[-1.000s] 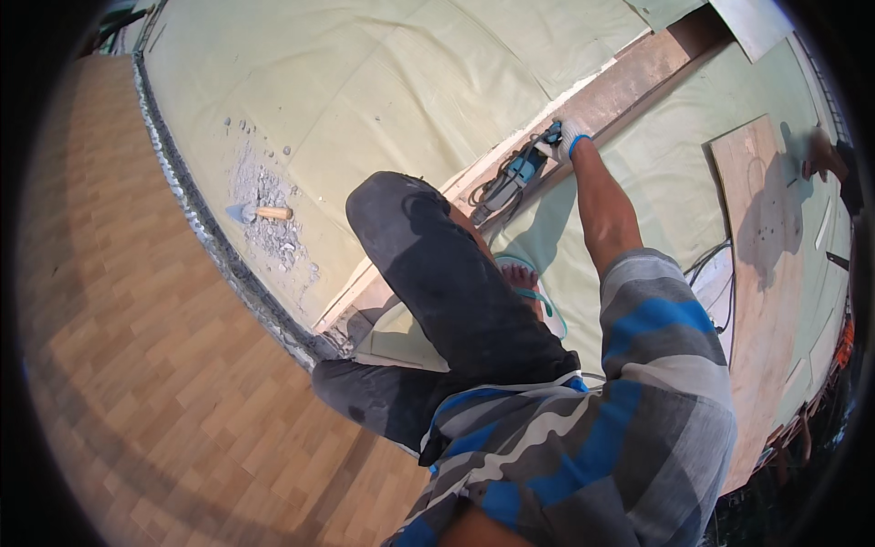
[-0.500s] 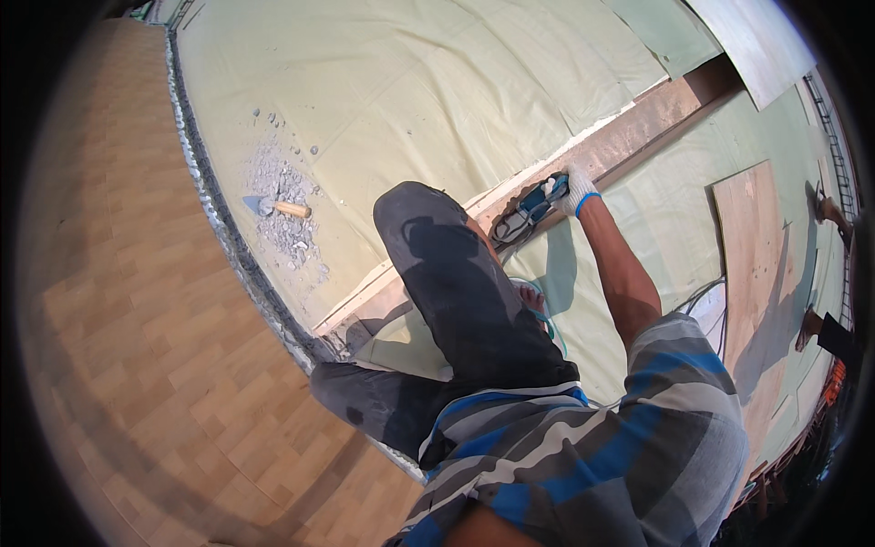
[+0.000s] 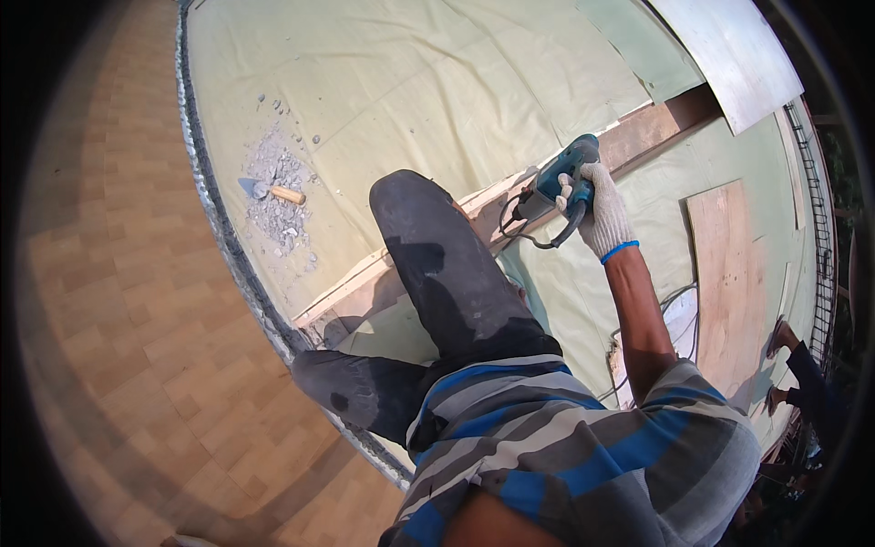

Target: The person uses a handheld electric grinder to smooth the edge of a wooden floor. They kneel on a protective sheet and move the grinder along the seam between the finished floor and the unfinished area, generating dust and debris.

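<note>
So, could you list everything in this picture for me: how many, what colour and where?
Power tool: one, teal and black, right of centre
Cord: count unclear, dark, below the tool
Trowel: one, tan handle, on the rubble
Rubble: one patch, grey, left
Sheeting: count unclear, pale green, centre
Strip: one, brown, diagonal
Plywood: at least one, tan, right
Panel: one, whitish, upper right
Mesh: count unclear, dark, right edge
Tiles: many, tan, left
Another person's hands: two, dark-sleeved, far right
Trouser legs: two, dark grey, centre
Shirt: one, striped grey-blue-white, bottom
Right-hand fingers: partly hidden, white-gloved, around the tool
Left-hand fingers: none in view
</note>
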`<state>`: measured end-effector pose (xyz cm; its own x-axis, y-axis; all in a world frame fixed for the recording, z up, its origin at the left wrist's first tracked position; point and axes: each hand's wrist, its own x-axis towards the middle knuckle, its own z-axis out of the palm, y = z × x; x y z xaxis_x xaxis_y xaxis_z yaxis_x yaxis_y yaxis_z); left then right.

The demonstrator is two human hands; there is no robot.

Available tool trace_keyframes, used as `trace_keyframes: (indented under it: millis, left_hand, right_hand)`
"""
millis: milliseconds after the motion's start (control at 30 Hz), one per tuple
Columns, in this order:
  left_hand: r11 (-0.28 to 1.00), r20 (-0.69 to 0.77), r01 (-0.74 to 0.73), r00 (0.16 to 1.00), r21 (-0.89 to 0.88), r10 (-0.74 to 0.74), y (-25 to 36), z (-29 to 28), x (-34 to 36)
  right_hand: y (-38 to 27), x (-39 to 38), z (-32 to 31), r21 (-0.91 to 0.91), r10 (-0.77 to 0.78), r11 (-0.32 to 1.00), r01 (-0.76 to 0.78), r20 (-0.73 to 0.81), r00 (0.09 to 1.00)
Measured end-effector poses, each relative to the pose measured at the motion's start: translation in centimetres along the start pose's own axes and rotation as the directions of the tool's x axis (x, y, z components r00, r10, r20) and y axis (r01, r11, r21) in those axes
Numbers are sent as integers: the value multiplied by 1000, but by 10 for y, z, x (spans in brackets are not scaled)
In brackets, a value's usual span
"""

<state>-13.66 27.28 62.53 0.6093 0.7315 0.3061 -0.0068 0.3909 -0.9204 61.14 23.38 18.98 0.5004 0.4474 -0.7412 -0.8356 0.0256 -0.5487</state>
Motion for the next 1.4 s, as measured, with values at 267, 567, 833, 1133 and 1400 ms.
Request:
trace_keyframes:
  millis: [267,567,833,1133,1400]
  left_hand:
    - [955,235,288,936,-75,-263,-4,68,-55]
    - [828,301,546,817,-130,-492,8,90,-88]
    - [799,286,564,816,-209,-502,12,83,-97]
    - [787,275,566,819,-244,-504,11,80,-87]
    - [872,276,474,860,-125,-428,16,108,-97]
  right_hand:
    - [-92,-97,60,-372,-233,867,331,284,930]
    - [-118,-182,151,-703,-99,508,497,526,845]
    - [-87,-188,249,-673,190,392,627,727,660]
    - [-9,-179,363,-591,446,355,724,788,425]
    - [72,-189,408,-421,570,300,856,799,193]
